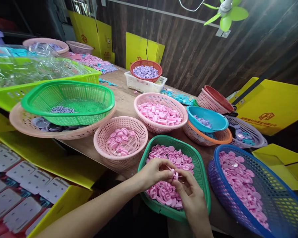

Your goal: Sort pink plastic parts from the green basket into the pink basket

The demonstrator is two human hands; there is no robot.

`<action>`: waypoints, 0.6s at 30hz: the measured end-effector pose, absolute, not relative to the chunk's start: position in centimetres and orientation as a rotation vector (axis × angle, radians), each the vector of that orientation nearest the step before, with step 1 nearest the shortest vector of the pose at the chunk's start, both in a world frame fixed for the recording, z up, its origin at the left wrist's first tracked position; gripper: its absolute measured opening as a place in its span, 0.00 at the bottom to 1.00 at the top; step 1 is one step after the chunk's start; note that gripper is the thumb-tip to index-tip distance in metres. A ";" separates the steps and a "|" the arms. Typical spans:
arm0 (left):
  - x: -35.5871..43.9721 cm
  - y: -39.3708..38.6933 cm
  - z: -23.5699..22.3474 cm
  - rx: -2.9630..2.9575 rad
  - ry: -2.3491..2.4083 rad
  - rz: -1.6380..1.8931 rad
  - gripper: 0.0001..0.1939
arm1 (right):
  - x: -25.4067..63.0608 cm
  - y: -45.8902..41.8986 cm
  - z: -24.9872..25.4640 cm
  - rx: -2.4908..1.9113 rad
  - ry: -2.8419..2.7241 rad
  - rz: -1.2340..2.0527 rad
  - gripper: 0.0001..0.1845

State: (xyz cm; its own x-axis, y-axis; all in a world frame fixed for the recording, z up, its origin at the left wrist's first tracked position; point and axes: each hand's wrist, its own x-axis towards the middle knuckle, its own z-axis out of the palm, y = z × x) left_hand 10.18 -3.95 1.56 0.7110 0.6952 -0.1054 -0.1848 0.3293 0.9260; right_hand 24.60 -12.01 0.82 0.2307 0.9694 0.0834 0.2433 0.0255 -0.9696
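The left hand [156,171] and right hand [192,195] meet fingertip to fingertip, each nearly closed in a pinch on one small pink piece [175,175]. The piece sits between them, at about four o'clock from the left hand and eleven from the right; its long axis is too small to make out. Directly below is the green basket [206,186] of rounded pink parts [167,195]. At ten o'clock from the piece, nearer the left hand, is the small pink basket [96,142], with a few thicker round pieces [118,139] in it. Just short of twelve is the larger pink basket [151,127] of blocky parts [159,114]. Beside the right hand, towards three o'clock, the blue basket [214,180] rests on the desk [118,92].
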 end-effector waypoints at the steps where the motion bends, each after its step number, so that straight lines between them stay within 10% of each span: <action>1: 10.1 -4.0 1.5 1.092 0.534 0.625 0.20 | 24.7 -12.0 0.8 -1.428 -1.179 0.918 0.17; 18: 9.6 -5.5 1.1 1.075 0.548 0.792 0.18 | 22.8 -12.1 0.2 -1.323 -0.935 1.016 0.14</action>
State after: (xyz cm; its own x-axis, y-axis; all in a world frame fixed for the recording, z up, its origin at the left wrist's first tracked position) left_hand 9.58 -5.51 1.08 0.6110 0.7914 -0.0199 -0.2973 0.2527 0.9207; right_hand 22.82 -12.15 0.22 0.3038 0.9523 -0.0300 -0.0493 -0.0158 -0.9987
